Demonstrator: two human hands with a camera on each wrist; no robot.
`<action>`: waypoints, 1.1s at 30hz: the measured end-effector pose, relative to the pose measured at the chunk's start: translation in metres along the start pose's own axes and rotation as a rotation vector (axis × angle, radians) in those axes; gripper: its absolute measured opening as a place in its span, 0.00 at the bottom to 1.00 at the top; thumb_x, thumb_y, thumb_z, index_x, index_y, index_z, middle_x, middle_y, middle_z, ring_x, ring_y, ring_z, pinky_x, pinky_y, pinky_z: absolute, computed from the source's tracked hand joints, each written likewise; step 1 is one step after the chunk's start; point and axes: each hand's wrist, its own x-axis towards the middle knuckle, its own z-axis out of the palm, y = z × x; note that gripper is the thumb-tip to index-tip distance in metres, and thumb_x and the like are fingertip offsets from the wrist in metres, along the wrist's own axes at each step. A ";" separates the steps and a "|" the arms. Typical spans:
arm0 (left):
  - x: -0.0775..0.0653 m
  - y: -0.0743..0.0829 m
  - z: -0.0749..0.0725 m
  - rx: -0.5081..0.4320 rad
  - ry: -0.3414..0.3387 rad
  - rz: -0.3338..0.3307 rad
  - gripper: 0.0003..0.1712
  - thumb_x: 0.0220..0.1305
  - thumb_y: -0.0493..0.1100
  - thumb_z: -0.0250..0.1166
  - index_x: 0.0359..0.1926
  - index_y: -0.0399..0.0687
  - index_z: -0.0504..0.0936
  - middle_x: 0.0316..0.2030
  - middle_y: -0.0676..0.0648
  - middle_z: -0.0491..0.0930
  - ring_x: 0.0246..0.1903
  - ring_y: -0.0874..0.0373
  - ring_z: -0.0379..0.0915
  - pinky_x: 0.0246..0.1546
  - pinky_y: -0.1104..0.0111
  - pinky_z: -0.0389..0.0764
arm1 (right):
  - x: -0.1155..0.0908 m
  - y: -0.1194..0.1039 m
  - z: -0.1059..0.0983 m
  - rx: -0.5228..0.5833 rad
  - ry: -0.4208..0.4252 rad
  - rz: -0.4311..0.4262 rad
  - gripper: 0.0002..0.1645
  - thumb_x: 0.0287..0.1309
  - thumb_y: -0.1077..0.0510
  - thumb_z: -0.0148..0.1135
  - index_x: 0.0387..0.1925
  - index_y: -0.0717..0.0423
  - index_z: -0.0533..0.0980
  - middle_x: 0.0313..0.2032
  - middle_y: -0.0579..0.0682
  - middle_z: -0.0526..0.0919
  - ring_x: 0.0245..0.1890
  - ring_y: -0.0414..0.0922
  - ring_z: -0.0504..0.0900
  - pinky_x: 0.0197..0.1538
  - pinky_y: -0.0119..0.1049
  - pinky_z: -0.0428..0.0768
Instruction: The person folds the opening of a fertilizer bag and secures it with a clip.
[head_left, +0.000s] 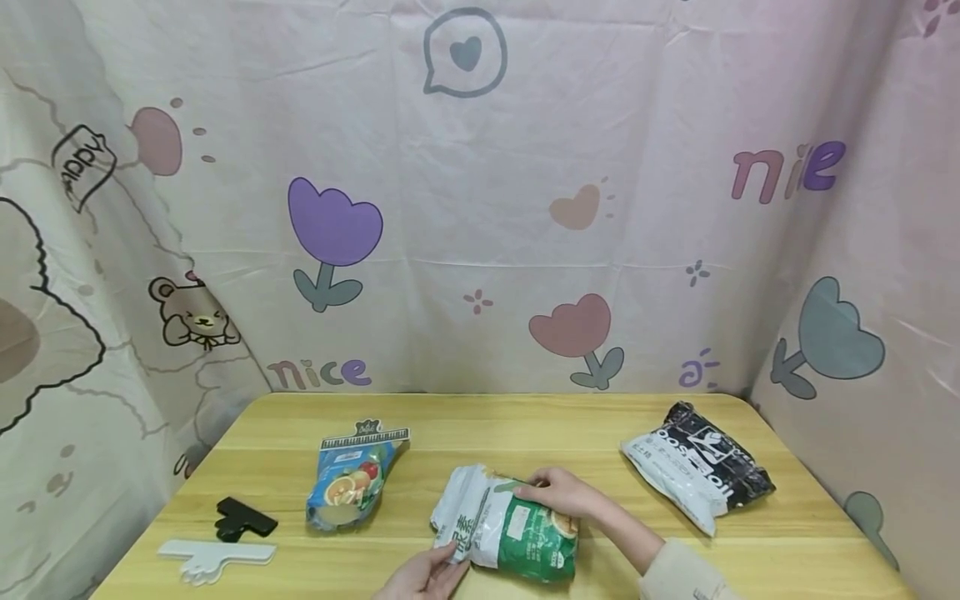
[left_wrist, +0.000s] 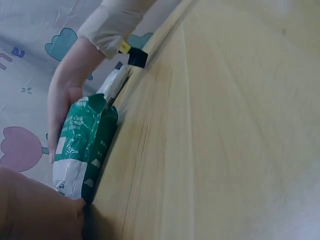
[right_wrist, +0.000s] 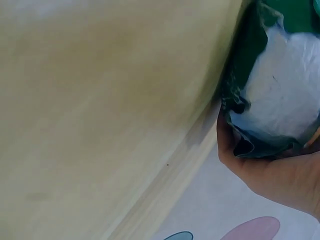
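A green and white plastic bag [head_left: 534, 537] with printed text lies near the front middle of the table, its white top end toward the left. My left hand [head_left: 423, 577] pinches the near corner of that white end, thumb above. My right hand [head_left: 558, 493] grips the far side of the green part, with fingers on its upper face. In the left wrist view, the bag [left_wrist: 80, 130] shows its side, between the left hand [left_wrist: 37, 210] and the right hand [left_wrist: 61, 112]. The right wrist view shows the right hand [right_wrist: 277, 180] curled round the bag [right_wrist: 285, 85].
To the left lies a blue bag [head_left: 347, 492] with fruit pictures, a long patterned clip [head_left: 366, 437] across its top. A black clip [head_left: 243, 518] and a white clip [head_left: 217, 557] lie farther left. A black and white bag [head_left: 701, 467] lies on the right. A printed curtain [head_left: 465, 167] hangs behind.
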 end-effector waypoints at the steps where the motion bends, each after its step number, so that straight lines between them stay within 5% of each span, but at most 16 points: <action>1: 0.001 0.001 0.000 0.009 -0.002 0.016 0.06 0.69 0.30 0.44 0.35 0.28 0.65 0.26 0.42 0.76 0.28 0.53 0.78 0.51 0.67 0.71 | 0.000 -0.001 0.000 -0.001 -0.002 0.000 0.26 0.58 0.46 0.59 0.43 0.66 0.76 0.36 0.51 0.78 0.37 0.48 0.76 0.43 0.46 0.75; 5: 0.004 0.003 0.000 0.039 -0.014 0.094 0.04 0.66 0.28 0.48 0.40 0.27 0.64 0.29 0.41 0.76 0.31 0.53 0.78 0.53 0.63 0.70 | -0.003 -0.003 -0.002 0.068 -0.011 0.030 0.27 0.57 0.46 0.60 0.43 0.68 0.74 0.34 0.52 0.76 0.34 0.46 0.75 0.39 0.42 0.76; 8: 0.006 0.006 0.004 0.108 -0.031 0.156 0.13 0.65 0.27 0.50 0.47 0.22 0.62 0.33 0.39 0.75 0.35 0.52 0.78 0.54 0.60 0.67 | -0.004 -0.003 -0.002 0.113 0.001 0.048 0.27 0.57 0.46 0.60 0.43 0.68 0.74 0.33 0.52 0.75 0.32 0.45 0.75 0.37 0.39 0.76; 13: 0.007 0.011 0.014 0.333 -0.067 0.293 0.27 0.65 0.28 0.52 0.58 0.15 0.52 0.39 0.38 0.76 0.41 0.52 0.76 0.53 0.60 0.69 | -0.004 -0.002 -0.004 0.160 0.028 0.062 0.26 0.57 0.46 0.60 0.40 0.67 0.73 0.32 0.52 0.74 0.32 0.45 0.73 0.36 0.37 0.74; 20: 0.011 0.021 0.030 0.514 -0.041 0.431 0.26 0.64 0.30 0.54 0.56 0.12 0.56 0.40 0.35 0.78 0.41 0.51 0.77 0.46 0.66 0.75 | -0.004 -0.002 -0.012 0.302 -0.024 0.077 0.25 0.58 0.47 0.59 0.41 0.68 0.69 0.33 0.53 0.75 0.32 0.44 0.75 0.36 0.36 0.75; 25: 0.015 0.027 0.042 0.590 -0.035 0.485 0.27 0.62 0.31 0.56 0.56 0.14 0.59 0.38 0.38 0.79 0.37 0.54 0.78 0.42 0.67 0.77 | -0.005 -0.001 -0.018 0.390 -0.077 0.029 0.37 0.61 0.50 0.57 0.57 0.77 0.60 0.39 0.54 0.77 0.35 0.44 0.77 0.41 0.38 0.76; 28: 0.017 0.030 0.050 0.637 -0.039 0.520 0.26 0.62 0.31 0.57 0.55 0.15 0.61 0.37 0.39 0.80 0.34 0.57 0.78 0.41 0.67 0.78 | -0.006 -0.001 -0.023 0.400 -0.071 0.013 0.44 0.61 0.51 0.57 0.61 0.82 0.51 0.42 0.56 0.75 0.38 0.45 0.76 0.44 0.40 0.76; 33: 0.020 0.036 0.063 0.720 -0.061 0.596 0.24 0.62 0.33 0.57 0.53 0.15 0.64 0.37 0.40 0.80 0.34 0.58 0.78 0.40 0.68 0.78 | -0.012 -0.004 -0.027 0.386 -0.005 0.013 0.42 0.59 0.52 0.59 0.59 0.80 0.54 0.45 0.59 0.74 0.43 0.49 0.76 0.48 0.45 0.74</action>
